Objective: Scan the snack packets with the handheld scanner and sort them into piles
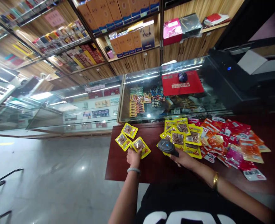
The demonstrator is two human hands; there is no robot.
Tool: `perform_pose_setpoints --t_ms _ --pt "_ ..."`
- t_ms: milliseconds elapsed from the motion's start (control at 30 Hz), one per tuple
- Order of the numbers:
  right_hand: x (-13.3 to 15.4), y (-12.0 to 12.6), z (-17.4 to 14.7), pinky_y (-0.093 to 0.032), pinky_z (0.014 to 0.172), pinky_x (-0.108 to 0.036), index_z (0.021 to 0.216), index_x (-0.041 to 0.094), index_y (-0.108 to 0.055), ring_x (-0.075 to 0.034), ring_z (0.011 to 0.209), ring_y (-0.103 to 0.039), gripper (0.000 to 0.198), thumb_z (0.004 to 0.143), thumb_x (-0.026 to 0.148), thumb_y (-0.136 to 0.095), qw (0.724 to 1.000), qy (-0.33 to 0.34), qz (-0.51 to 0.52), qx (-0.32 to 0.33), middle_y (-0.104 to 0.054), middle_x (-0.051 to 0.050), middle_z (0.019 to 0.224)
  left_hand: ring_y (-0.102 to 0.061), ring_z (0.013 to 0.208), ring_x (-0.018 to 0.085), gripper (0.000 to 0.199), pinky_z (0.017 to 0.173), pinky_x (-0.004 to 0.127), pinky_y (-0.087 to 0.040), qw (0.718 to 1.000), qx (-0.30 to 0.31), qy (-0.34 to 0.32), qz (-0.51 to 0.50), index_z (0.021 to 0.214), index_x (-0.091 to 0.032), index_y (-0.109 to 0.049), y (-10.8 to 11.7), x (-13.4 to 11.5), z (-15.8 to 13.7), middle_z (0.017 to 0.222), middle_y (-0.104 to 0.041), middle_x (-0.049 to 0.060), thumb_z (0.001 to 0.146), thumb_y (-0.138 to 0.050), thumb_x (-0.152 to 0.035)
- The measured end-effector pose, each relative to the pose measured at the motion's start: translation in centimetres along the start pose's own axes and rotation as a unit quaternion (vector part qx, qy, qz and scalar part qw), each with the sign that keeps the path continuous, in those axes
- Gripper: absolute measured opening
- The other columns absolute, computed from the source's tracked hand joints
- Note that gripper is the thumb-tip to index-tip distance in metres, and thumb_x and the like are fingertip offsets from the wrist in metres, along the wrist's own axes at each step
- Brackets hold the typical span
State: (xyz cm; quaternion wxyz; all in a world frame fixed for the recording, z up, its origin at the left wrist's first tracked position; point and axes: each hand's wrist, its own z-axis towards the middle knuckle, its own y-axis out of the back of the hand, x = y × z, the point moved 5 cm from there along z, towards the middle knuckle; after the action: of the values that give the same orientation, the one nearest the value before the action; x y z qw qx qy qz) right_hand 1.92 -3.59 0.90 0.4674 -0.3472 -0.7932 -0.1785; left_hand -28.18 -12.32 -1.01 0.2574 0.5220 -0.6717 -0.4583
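My left hand (134,157) is closed on the near edge of a yellow snack packet (140,147) at the left part of the dark red table. Just beyond it lie two more yellow packets (126,136). In my right hand (181,158) is a black barcode scanner (167,146) with a small blue light, its head over the near left side of a pile of yellow snack packets (182,137). The scanner hides part of the packets beneath it. To the right spreads a heap of red, orange and pink snack packets (235,140).
Beyond the dark red table (156,169) stands a glass display counter (149,79) with small packets inside. A red mat (174,88) with a computer mouse (182,77) rests on it. At right is a black machine (228,81). Shelves of boxes (109,15) line the back.
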Motion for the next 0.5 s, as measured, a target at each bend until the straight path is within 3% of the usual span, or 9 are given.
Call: perform_pose_setpoints --t_ms 100,200,367,500 --pt "0.4 -0.1 -0.1 -0.033 0.039 -0.022 0.102 0.018 -0.055 -0.009 0.036 -0.042 0.062 0.075 0.073 -0.064 1.0 0.001 -0.006 -0.003 -0.047 0.009 0.049 -0.063 0.109 0.034 0.047 0.084 0.039 -0.047 0.999 0.018 -0.051 0.004 0.106 -0.021 -0.058 -0.6 -0.8 0.3 0.115 -0.067 0.016 0.072 -0.071 -0.05" --pt "1.2 0.0 -0.3 -0.033 0.039 -0.022 0.104 0.017 -0.056 -0.009 0.036 -0.042 0.065 0.074 0.074 -0.064 1.0 0.003 -0.006 -0.005 -0.045 0.01 0.048 -0.068 0.093 0.025 0.03 0.075 0.031 -0.047 0.991 0.036 -0.104 -0.079 0.101 -0.022 -0.057 -1.6 -2.1 0.4 0.1 -0.071 0.009 0.079 -0.067 -0.038" --pt "2.2 0.6 -0.6 -0.033 0.04 -0.022 0.107 0.017 -0.056 -0.008 0.037 -0.041 0.07 0.072 0.077 -0.063 1.0 0.006 0.007 -0.018 -0.046 0.009 0.05 -0.063 0.07 0.016 0.029 0.064 0.023 -0.044 0.94 0.12 -0.149 -0.284 0.088 -0.019 -0.052 -4.1 -4.7 -0.3 0.076 -0.066 0.001 0.072 -0.073 -0.03" --pt "2.9 1.1 -0.7 -0.034 0.039 -0.022 0.105 0.018 -0.056 -0.007 0.038 -0.04 0.071 0.07 0.079 -0.064 0.999 0.014 0.023 -0.037 -0.049 0.008 0.057 -0.058 0.064 0.014 0.027 0.061 0.023 -0.042 0.927 0.123 -0.196 -0.294 0.083 -0.019 -0.052 -4.3 -7.0 -1.6 0.069 -0.061 -0.002 0.07 -0.074 -0.028"
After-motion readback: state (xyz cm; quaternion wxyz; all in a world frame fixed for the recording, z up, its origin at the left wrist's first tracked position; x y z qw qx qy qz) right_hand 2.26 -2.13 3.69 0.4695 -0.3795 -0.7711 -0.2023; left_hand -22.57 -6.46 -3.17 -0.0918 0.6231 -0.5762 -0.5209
